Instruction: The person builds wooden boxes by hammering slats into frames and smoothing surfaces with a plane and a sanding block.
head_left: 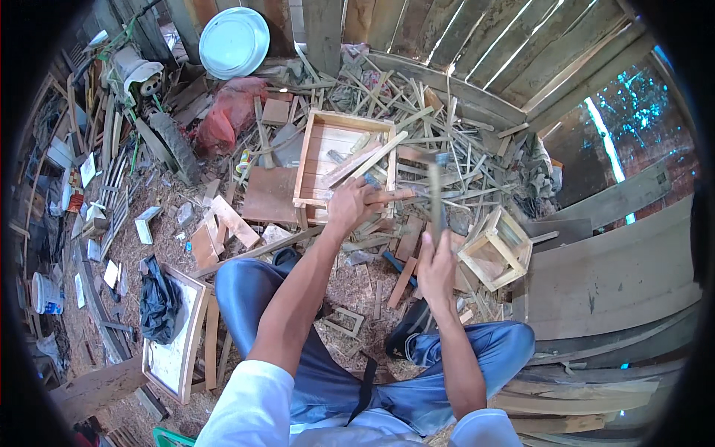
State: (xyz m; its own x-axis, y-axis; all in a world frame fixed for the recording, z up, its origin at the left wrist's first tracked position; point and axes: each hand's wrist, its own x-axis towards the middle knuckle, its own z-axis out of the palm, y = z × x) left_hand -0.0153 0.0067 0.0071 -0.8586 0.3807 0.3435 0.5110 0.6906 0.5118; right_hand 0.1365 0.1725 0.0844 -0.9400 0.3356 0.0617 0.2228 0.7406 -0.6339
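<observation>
My left hand (348,205) is closed around a short reddish-brown wooden piece (392,196) that points to the right. It is at the near right part of a shallow wooden box (307,167), and whether it touches the box I cannot tell. Loose strips of wood (380,156) lie across the box's inside and over its right rim. To the right, my right hand (437,261) grips the upright handle of what looks like a hammer (436,195). Its head is blurred near the top of the handle.
A small wooden frame box (495,249) stands to the right of my right hand. Thin wood offcuts (439,127) are heaped behind. A framed panel (175,361) with a black plastic bag (159,302) leans at left. A red sack (231,112) and white basin (234,43) are farther back.
</observation>
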